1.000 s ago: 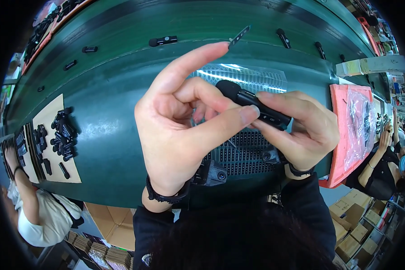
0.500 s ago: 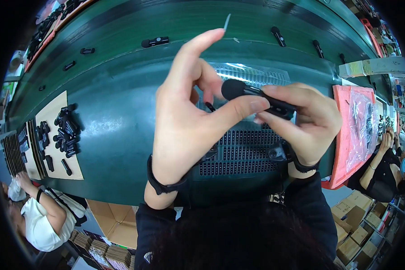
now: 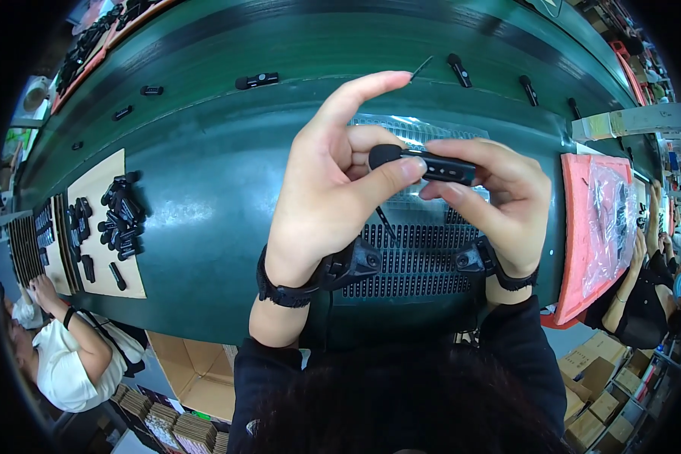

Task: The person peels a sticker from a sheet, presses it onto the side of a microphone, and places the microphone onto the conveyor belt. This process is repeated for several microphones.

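Near the middle of the frame, a black clip-on microphone (image 3: 450,171) with a foam windscreen (image 3: 384,157) is held above the table (image 3: 204,265), shared between both hands. The left hand (image 3: 318,185) grasps it near the windscreen end, thumb laid along the near side and the middle fingers curled behind. The right hand (image 3: 507,193) pinches the body toward its other end, index finger above and thumb below.

The microphone's long axis runs almost level across the frame, dipping slightly to the right: the windscreen points left, the plain end right. A face with small pale marks is turned toward the viewer; the two-handed grip probably steadies the body and keeps that face in sight.

The left index finger stands off toward the top, a thin strip (image 3: 421,68) at its tip, seen nearly edge-on. It is likely stuck there, and the finger held away so that the strip touches nothing else. Below the left hand hangs a narrow dark piece (image 3: 387,225); whether the fingers hold it cannot be told.

Under the hands lies a sheet of small dark labels (image 3: 424,261), within easy reach. At left, a pile of microphones (image 3: 121,216) rests on a cardboard sheet (image 3: 132,276), perhaps to keep them together.
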`<state>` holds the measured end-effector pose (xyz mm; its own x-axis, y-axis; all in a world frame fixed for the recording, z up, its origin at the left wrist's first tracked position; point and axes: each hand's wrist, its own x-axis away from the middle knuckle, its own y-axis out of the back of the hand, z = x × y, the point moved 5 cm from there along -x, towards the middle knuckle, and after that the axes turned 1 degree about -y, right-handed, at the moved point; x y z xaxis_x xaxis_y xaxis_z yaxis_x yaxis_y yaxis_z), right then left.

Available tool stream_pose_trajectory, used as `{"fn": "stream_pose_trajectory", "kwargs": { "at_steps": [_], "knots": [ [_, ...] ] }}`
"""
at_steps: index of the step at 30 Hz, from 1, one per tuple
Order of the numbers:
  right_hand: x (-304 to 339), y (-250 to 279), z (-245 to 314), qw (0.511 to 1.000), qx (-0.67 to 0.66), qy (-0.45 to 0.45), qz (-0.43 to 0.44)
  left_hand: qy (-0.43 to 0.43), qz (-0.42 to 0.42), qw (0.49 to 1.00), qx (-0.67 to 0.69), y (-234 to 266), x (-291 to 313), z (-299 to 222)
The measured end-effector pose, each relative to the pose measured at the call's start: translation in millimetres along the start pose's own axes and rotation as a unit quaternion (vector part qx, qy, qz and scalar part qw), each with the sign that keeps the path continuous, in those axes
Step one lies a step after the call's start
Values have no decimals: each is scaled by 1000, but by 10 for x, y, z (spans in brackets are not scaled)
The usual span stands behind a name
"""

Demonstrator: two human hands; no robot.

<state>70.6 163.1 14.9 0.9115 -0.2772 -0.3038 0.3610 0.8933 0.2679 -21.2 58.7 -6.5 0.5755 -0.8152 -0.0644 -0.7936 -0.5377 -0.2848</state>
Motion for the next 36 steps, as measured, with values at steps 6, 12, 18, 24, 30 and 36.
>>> {"fn": "stream_pose_trajectory", "kwargs": {
  "at_steps": [6,12,18,24,30,36],
  "knots": [
    [-127,-50,-241,989,-77,-119,51,-31,-55,988,-140,131,-4,60],
    [-882,245,-1140,979,-38,-179,93,-122,-205,881,-409,345,32,-188],
    [-1291,455,-1745,913,404,-37,48,-114,-205,886,-400,427,109,-320],
    [-1219,688,-1844,837,538,-93,-20,-114,-231,896,-362,506,195,-452],
    [-1154,871,-1999,882,414,-224,30,-145,-201,872,-423,412,198,-450],
    [-866,661,-1201,986,103,-117,-56,-129,-203,908,-343,325,219,-423]
  ]
}}
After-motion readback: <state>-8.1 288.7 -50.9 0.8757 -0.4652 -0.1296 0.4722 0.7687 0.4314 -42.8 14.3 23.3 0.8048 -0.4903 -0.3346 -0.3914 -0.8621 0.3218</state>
